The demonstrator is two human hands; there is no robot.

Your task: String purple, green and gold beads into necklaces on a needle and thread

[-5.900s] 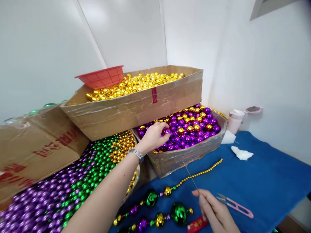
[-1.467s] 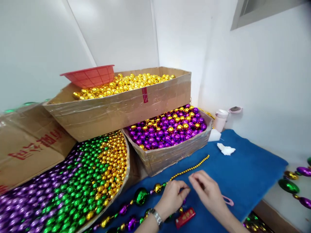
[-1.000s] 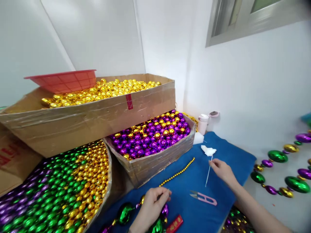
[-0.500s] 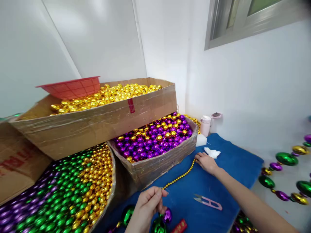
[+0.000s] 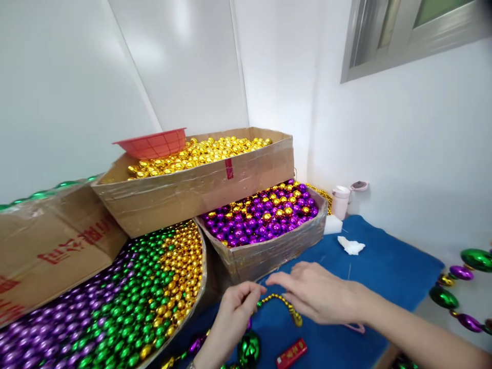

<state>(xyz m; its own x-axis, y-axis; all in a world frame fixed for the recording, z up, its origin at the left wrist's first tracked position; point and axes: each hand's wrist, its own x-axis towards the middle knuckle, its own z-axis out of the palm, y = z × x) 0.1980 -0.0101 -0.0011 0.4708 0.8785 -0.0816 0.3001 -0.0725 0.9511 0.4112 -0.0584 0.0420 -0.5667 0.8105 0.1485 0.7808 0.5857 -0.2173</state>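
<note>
My left hand (image 5: 238, 310) is closed in a pinch at the near edge of the blue cloth (image 5: 384, 261), its fingertips at the end of a bead strand (image 5: 282, 300). This strand has small gold beads with some green ones near my left fingers, and curves down toward the right. Over it reaches my right hand (image 5: 315, 292), index finger stretched toward the left fingertips and thumb apart below. What lies under the right palm is hidden. Pink-handled thread snips (image 5: 356, 328) show only partly behind the right hand. Larger green beads (image 5: 249, 348) and a red packet (image 5: 292, 353) lie in front.
Cardboard boxes hold gold beads (image 5: 215, 151), purple and gold beads (image 5: 257, 220), and mixed green, purple and gold beads (image 5: 142, 287). A red basket (image 5: 154, 144) rests on top. White tissue (image 5: 350, 246) and a pink bottle (image 5: 340, 202) stand farther back; large bead strings (image 5: 444, 297) hang right.
My right hand has come back from the strand's far end to beside my left hand. The strand, stretched before, now curls on the cloth. The view has turned left.
</note>
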